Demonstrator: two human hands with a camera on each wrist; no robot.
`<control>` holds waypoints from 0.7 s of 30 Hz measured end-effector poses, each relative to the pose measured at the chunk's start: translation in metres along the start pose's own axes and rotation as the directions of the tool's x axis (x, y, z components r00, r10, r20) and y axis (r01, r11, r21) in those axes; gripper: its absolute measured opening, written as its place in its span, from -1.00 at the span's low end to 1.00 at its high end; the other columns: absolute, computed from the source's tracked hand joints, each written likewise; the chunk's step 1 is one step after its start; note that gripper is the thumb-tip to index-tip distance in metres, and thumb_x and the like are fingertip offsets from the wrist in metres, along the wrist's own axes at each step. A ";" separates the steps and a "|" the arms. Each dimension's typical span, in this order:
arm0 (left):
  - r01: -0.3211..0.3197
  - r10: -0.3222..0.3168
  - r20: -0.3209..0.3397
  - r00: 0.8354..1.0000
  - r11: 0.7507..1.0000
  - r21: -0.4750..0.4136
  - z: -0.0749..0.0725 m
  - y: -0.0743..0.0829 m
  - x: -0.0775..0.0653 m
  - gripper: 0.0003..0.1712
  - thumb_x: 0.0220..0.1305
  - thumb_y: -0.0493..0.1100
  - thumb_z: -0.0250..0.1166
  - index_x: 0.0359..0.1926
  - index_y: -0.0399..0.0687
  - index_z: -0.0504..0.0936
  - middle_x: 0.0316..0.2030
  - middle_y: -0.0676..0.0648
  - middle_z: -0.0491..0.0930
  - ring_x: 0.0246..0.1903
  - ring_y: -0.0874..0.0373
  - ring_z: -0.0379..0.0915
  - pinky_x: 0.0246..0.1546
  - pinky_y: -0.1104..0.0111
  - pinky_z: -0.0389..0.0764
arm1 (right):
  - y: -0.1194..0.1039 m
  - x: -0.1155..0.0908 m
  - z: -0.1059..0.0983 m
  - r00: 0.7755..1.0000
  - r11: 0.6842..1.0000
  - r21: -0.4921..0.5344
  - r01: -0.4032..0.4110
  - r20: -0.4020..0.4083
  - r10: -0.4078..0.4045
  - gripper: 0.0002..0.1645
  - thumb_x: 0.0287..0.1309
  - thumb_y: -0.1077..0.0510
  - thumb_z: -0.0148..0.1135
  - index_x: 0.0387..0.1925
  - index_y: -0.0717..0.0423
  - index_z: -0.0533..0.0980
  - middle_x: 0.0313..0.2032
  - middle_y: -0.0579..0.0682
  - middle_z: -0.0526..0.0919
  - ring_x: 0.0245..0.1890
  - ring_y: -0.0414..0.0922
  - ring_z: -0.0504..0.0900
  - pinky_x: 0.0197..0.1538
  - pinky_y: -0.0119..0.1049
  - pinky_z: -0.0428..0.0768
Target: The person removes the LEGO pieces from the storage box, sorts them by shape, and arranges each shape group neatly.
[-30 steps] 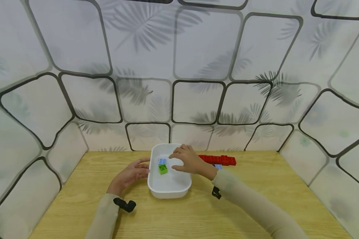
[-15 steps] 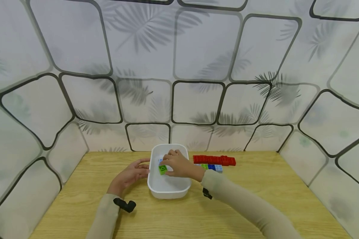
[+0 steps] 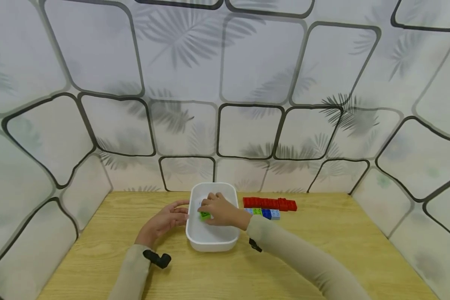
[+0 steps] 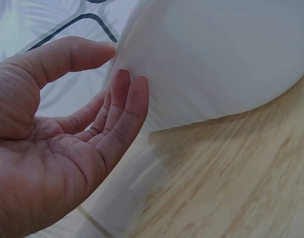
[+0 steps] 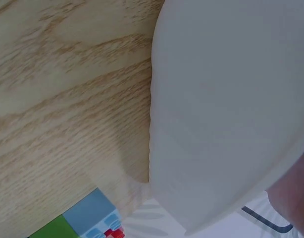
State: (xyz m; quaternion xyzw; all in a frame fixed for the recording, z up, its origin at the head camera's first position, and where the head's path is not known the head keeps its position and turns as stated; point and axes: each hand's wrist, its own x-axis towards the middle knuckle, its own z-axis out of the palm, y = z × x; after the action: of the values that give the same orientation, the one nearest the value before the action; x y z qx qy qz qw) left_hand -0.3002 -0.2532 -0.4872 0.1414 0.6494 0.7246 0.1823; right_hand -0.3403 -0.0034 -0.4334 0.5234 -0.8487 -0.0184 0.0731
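Observation:
A white plastic bin [image 3: 213, 239] stands on the wooden table, and my right hand [image 3: 220, 210] reaches down into it. Its curled fingers and thumb are right at a green toy brick [image 3: 204, 216]; whether they pinch it I cannot tell. A light blue brick beside the green one is mostly hidden by those fingers. My left hand [image 3: 168, 218] rests at the bin's left side, its thumb [image 4: 95, 53] at the rim and its loosely bent fingers along the outer wall. In the right wrist view the bin's wall [image 5: 221, 109] covers most of the right hand.
Right of the bin lies a row of red bricks [image 3: 268, 203] on the table. In front of it is a shorter row with light blue, green and dark blue bricks [image 3: 266, 213]. A patterned curtain [image 3: 247, 129] hangs behind the table's back edge.
My right hand has moved left and down over the bricks in the bin, uncovering the row of bricks on the right. The left hand has stayed at the bin's side.

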 end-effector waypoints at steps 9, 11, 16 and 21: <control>0.008 -0.008 -0.009 1.000 1.000 0.001 0.000 0.000 -0.001 -0.22 0.48 -0.36 0.14 0.57 -0.32 -0.01 0.11 -0.07 0.58 0.03 0.20 0.64 0.07 0.34 0.69 | -0.005 0.005 0.003 0.999 0.999 -0.045 -0.019 0.048 0.021 -0.56 0.32 -0.05 0.35 0.19 -0.10 0.63 0.13 -0.11 0.66 0.09 -0.10 0.49 0.16 -0.10 0.50; 0.012 -0.012 -0.012 1.000 1.000 0.002 0.000 -0.001 0.000 -0.22 0.49 -0.37 0.14 0.58 -0.33 -0.01 0.10 -0.07 0.57 0.02 0.21 0.64 0.07 0.35 0.69 | -0.005 0.006 0.005 0.998 0.998 -0.052 -0.024 0.056 0.027 -0.56 0.33 -0.06 0.34 0.19 -0.11 0.63 0.13 -0.12 0.66 0.09 -0.10 0.49 0.16 -0.11 0.50; 0.009 -0.009 -0.005 1.000 1.000 0.000 0.001 -0.001 0.000 -0.21 0.49 -0.35 0.16 0.57 -0.33 -0.02 0.09 -0.03 0.60 0.01 0.23 0.64 0.08 0.34 0.69 | -0.002 0.007 0.011 0.998 0.997 -0.068 -0.027 0.057 0.031 -0.59 0.33 -0.08 0.34 0.17 -0.14 0.64 0.11 -0.16 0.67 0.06 -0.14 0.49 0.14 -0.14 0.49; 0.013 -0.013 -0.004 1.000 1.000 0.004 0.000 0.001 0.000 -0.20 0.48 -0.35 0.17 0.57 -0.34 -0.02 0.07 0.00 0.63 0.01 0.24 0.64 0.08 0.34 0.69 | -0.002 0.007 0.012 0.998 0.998 -0.061 -0.022 0.060 0.026 -0.61 0.29 -0.04 0.38 0.13 -0.17 0.67 0.07 -0.19 0.69 0.04 -0.17 0.49 0.14 -0.17 0.48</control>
State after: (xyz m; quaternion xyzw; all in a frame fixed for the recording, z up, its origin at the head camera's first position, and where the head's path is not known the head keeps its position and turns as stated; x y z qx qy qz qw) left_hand -0.3001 -0.2531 -0.4862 0.1360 0.6519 0.7226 0.1854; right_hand -0.3434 -0.0113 -0.4445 0.5099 -0.8559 -0.0590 0.0635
